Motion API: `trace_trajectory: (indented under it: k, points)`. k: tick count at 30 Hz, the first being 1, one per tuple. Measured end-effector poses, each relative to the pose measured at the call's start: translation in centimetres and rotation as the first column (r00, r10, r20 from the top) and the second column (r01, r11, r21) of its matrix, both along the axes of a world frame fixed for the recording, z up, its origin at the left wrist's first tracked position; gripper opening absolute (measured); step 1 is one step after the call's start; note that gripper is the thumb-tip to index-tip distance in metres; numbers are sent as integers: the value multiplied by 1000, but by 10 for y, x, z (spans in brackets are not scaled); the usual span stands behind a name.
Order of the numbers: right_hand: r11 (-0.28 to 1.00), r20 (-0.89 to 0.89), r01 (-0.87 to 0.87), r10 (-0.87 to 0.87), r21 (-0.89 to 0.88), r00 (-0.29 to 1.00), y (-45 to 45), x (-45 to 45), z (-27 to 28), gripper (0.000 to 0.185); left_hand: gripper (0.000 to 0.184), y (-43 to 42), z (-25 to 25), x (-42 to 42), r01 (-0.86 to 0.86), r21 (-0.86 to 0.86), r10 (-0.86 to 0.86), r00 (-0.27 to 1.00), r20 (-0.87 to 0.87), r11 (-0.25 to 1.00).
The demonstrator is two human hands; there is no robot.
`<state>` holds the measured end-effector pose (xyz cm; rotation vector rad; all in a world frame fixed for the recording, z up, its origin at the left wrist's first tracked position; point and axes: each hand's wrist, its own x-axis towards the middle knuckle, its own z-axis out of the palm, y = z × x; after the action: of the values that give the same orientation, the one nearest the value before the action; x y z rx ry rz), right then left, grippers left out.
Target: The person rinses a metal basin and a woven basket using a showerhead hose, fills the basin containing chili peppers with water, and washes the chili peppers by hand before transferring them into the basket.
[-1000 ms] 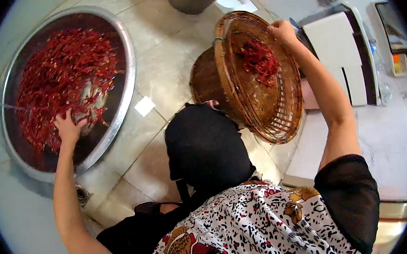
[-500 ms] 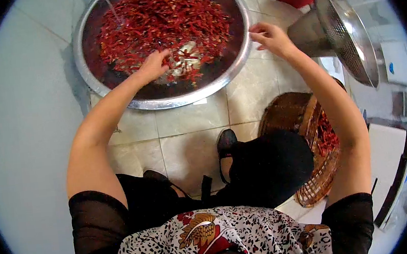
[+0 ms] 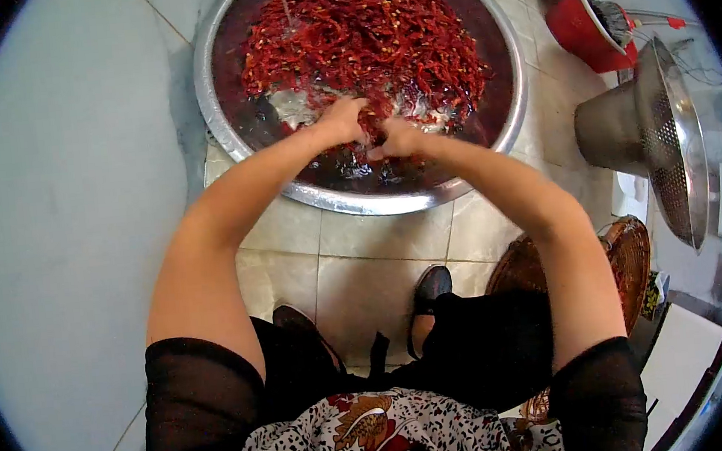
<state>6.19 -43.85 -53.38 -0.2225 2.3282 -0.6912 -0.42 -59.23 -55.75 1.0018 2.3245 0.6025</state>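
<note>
A wide metal basin point(image 3: 523, 65) holds water and a heap of red chilies point(image 3: 361, 32). Close together at the near side of the heap, my left hand point(image 3: 343, 121) and my right hand point(image 3: 401, 139) meet over the water. The fingers of both are curled in around some chilies between them, though the fingertips are partly hidden. Pale metal of the basin's bottom shows through the water beside each hand. A thin stream of water point(image 3: 283, 0) falls into the basin at the upper left.
On the right stand a red bucket point(image 3: 580, 30), a perforated metal colander point(image 3: 675, 138) and a metal pot point(image 3: 611, 135) beside it. Wicker baskets point(image 3: 635, 266) sit by my right leg, partly behind my arm. A pale wall point(image 3: 76, 207) runs along the left. The floor is tiled point(image 3: 365, 268).
My right hand has moved from beyond the basin's right rim into the water beside my left hand. Both hands now close around chilies. The view has shifted, so the basin appears further right and lower.
</note>
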Motion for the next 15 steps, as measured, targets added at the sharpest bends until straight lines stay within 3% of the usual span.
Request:
trace_trajectory:
  k: [1,2,3,4,6,7,8,10,11,12,14,15]
  points:
    - [982,95,55,-73,179,993,1,-13,19,47,71,-6,7,-5,-8,113,12,999,-34,994]
    - [973,66,190,-199,128,978,14,-24,22,35,63,-11,21,-14,-9,226,26,997,-72,974]
    - [966,-25,242,-241,94,970,25,-35,35,32,61,-15,32,-17,-115,314,190,957,-220,942]
    - [976,-117,203,-193,83,974,38,-45,45,31,62,-18,49,-27,-215,289,292,921,-256,933]
    - [911,-415,356,-248,207,875,58,-62,33,34,61,-20,43,-51,-499,188,531,758,-379,846]
    - [898,-490,393,-257,198,833,58,-64,31,42,68,-23,43,-60,-546,52,539,800,-265,836]
    - [884,-559,426,-259,190,788,60,-63,24,51,68,-20,39,-55,-550,57,543,797,-264,834]
    - [856,-545,469,-292,218,786,41,-50,-6,68,73,-5,29,-35,-500,-141,463,856,-230,854]
    - [867,-528,440,-266,235,806,27,-36,-19,71,84,1,24,-25,-380,-263,321,916,-242,886]
    - [874,-460,407,-256,265,850,7,-18,-8,71,83,7,2,-19,-314,-257,257,938,-233,914]
    - [893,-395,164,18,420,918,9,3,-18,64,73,3,6,-5,-113,-190,83,983,-162,975]
    - [894,-394,163,16,418,919,18,4,-19,64,73,-1,10,-10,-112,-193,81,984,-161,975]
